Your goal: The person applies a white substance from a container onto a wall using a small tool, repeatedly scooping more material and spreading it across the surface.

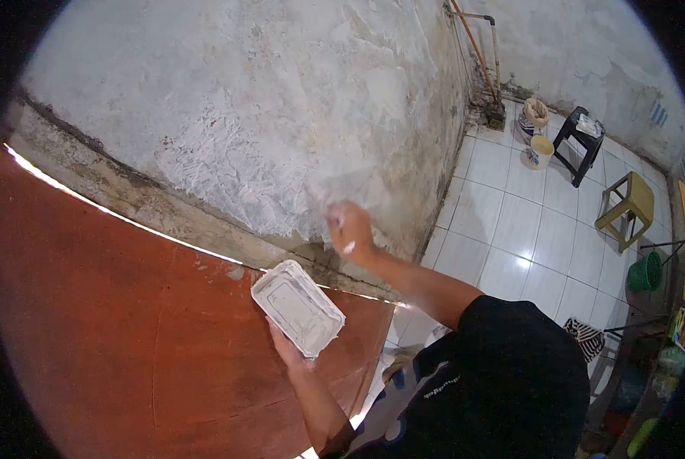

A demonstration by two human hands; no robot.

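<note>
A white rectangular tub (300, 310), smeared inside with white paste, rests in my left hand (284, 346), whose fingers go around its side and underneath. My right hand (350, 229) is closed close to the wall (281, 99), with a white smear on the wrist side. Motion blurs that hand, and whatever its fingers grip is not clear. Fresh-looking white paste (243, 180) lies in rough, uneven strokes on the wall to the left of my right hand. Bare, stained patches show along the wall's lower edge.
Below the wall spreads a reddish-brown panel (128, 306) with a bright gap along its edge. On the white tiled floor (495, 237) stand a bucket (540, 153), a black stool (580, 145), an olive stool (630, 206) and a green basket (644, 271). Pipes (495, 61) run up the corner.
</note>
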